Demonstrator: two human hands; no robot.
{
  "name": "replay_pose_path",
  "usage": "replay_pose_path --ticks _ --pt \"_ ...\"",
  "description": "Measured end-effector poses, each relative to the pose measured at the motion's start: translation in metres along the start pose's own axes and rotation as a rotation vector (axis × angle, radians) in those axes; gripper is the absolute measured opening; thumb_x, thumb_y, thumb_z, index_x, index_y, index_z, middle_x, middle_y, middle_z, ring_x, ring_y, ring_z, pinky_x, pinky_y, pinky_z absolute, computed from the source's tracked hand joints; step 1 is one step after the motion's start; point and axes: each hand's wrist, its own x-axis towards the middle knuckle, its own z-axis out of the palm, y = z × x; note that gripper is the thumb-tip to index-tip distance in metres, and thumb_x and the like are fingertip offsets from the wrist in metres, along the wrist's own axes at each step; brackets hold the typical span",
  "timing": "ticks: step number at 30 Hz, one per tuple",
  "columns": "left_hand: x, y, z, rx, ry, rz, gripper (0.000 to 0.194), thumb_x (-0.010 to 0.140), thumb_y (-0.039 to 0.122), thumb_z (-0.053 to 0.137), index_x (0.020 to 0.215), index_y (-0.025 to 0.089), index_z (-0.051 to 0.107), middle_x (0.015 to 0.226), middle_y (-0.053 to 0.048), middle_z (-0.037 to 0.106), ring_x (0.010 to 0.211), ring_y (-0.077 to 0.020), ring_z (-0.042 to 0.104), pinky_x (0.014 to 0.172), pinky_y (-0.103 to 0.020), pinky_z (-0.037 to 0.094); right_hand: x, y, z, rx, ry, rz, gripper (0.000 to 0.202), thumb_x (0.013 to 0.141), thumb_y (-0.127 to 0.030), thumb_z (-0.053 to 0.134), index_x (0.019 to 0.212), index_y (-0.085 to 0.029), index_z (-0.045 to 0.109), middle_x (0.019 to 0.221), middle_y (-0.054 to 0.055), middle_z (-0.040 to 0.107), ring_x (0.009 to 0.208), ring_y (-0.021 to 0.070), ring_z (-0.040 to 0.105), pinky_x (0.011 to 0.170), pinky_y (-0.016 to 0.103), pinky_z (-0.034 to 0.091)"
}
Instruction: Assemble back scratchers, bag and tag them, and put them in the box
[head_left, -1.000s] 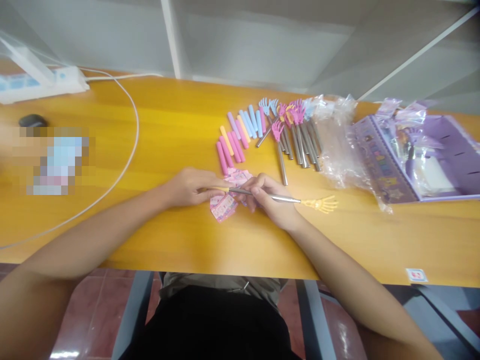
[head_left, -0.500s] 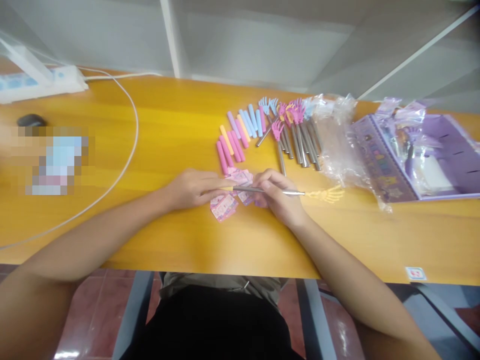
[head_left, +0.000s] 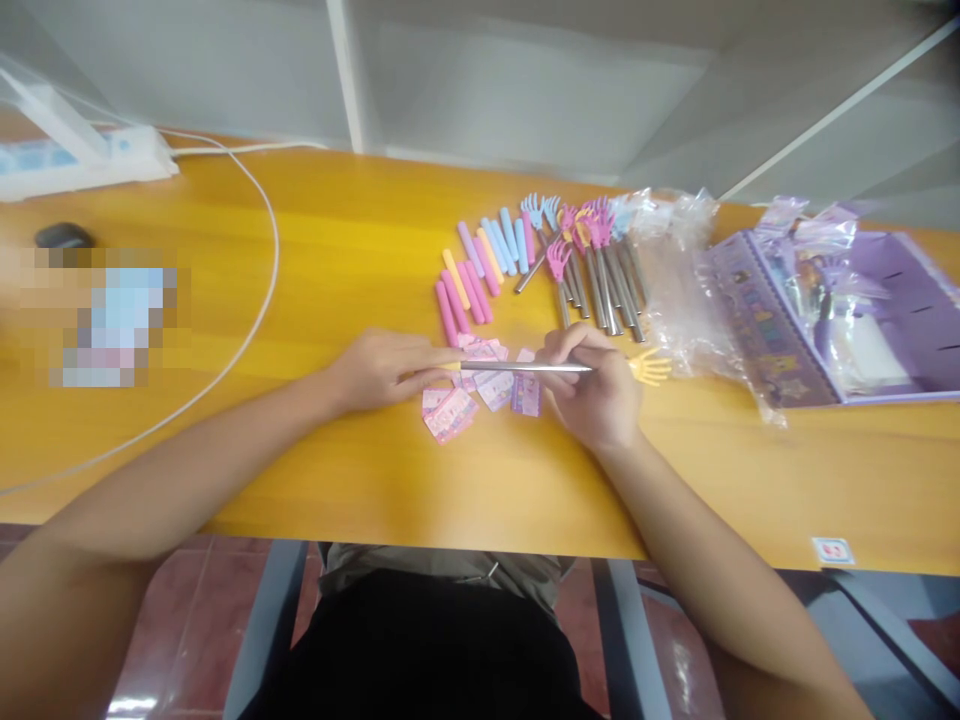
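Observation:
A metal rod (head_left: 502, 366) lies level across the middle, between my two hands. At its left end, my left hand (head_left: 390, 372) pinches a short yellow handle piece, mostly hidden by the fingers. My right hand (head_left: 596, 385) is wrapped round the rod's other end, and a yellow claw head (head_left: 651, 367) sticks out beyond that hand. Small pink and purple cards (head_left: 450, 412) lie on the table beneath the rod. Behind them are several pink, blue, yellow and purple tubes (head_left: 480, 265) and a pile of metal rods with claw heads (head_left: 600, 270).
Clear plastic bags (head_left: 682, 290) lie beside the rod pile. A purple box (head_left: 780, 320) holding packaged items stands at the right. A white cable (head_left: 274, 240), black mouse (head_left: 64, 236) and power strip (head_left: 142, 155) are at the left. A small sticker (head_left: 832, 550) is near the front edge.
My right hand has moved right along the rod, towards the claw head, and turned so its fingers curl round it. A purple card has come into view. My left hand has barely moved.

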Motion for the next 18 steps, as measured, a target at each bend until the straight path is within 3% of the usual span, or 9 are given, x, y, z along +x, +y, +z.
replay_pose_path --ticks 8,18 --pt "-0.0003 -0.0004 -0.0004 0.002 -0.034 -0.021 0.04 0.118 0.046 0.055 0.14 0.025 0.081 0.078 -0.003 0.078 0.069 -0.014 0.07 0.062 -0.025 0.043 0.002 0.0013 -0.0005 0.038 -0.019 0.035 0.027 0.096 -0.041 0.069 0.075 -0.025 0.066 0.063 -0.005 0.031 0.047 0.0099 0.023 0.053 0.031 0.025" --pt "0.0004 -0.0023 0.0018 0.002 0.059 0.067 0.033 0.115 0.038 0.063 0.134 0.019 0.082 0.078 -0.003 0.078 0.065 -0.0118 0.068 0.059 -0.024 0.041 0.0016 -0.0014 0.0007 0.064 -0.014 0.065 0.023 0.091 -0.038 0.072 0.074 -0.023 0.067 0.062 -0.006 0.036 0.047 0.0083 0.028 0.054 0.029 0.028"
